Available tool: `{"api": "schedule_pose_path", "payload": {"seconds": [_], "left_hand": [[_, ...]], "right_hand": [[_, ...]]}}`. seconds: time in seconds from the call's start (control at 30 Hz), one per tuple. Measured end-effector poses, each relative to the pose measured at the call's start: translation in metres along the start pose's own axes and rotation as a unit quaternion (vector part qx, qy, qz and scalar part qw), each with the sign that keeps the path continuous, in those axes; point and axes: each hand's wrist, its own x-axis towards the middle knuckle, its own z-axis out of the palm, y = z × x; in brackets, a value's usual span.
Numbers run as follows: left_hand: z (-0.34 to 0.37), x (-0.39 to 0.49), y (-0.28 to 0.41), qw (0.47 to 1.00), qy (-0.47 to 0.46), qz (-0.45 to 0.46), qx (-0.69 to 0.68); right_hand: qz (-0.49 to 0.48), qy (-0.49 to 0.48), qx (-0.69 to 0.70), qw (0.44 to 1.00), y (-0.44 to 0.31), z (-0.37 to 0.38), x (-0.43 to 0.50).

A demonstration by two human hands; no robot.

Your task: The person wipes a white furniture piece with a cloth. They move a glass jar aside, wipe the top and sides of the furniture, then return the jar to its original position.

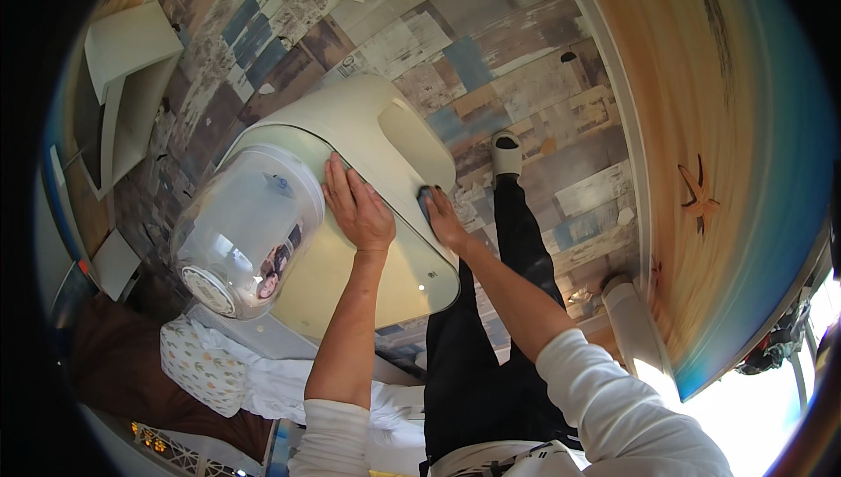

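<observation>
A large cream plastic housing (pixel 355 112) with rounded corners and an oval recess in its side stands in front of me. On its top sits a clear plastic drum (pixel 243 214) with a pale rim, its closed end tilted towards the lower left. My left hand (pixel 358 211) lies flat on the housing's top, fingertips beside the drum's rim, holding nothing. Against the side panel, just past the dark seam, my right hand (pixel 448 221) grips a small dark grey pad (pixel 426 201). My fingers hide part of the pad, and its material is unclear.
A white open-fronted cabinet (pixel 131 50) stands at the upper left. White cloth and a patterned pillow (pixel 204 365) lie at the lower left. Patchwork wood-look flooring (pixel 407 37) carries scattered scraps. A beach-scene wall (pixel 670 115) runs along the right, with a white cylinder (pixel 631 319) near its base.
</observation>
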Motion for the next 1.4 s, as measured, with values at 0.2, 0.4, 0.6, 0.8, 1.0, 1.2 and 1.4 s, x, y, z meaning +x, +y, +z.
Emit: {"api": "schedule_pose_path", "payload": {"seconds": [0.2,0.4,0.6,0.8,1.0,1.2,1.4], "left_hand": [[0.002,-0.004,-0.001,1.0,0.002,-0.009,-0.026],[0.005,0.001,0.001,0.999,0.019,-0.016,-0.046],[-0.001,0.012,0.007,0.998,0.031,-0.001,-0.046],[-0.003,0.005,0.003,0.999,0.018,-0.014,-0.039],[-0.006,0.009,0.005,0.999,0.023,-0.004,-0.047],[-0.003,0.004,0.001,0.998,0.025,-0.011,-0.052],[-0.003,0.017,0.008,0.999,0.02,-0.007,-0.045]], "right_hand": [[-0.151,-0.039,0.037,0.987,-0.065,0.0,-0.014],[-0.301,-0.111,0.052,0.946,-0.212,-0.013,0.055],[-0.341,-0.105,0.054,0.933,-0.184,-0.015,0.063],[-0.281,-0.055,0.051,0.957,-0.053,-0.012,-0.017],[-0.258,-0.046,0.007,0.965,-0.118,-0.002,0.038],[-0.209,-0.071,-0.052,0.974,-0.234,0.004,0.111],[-0.115,-0.015,0.049,0.992,-0.107,-0.005,0.084]]}}
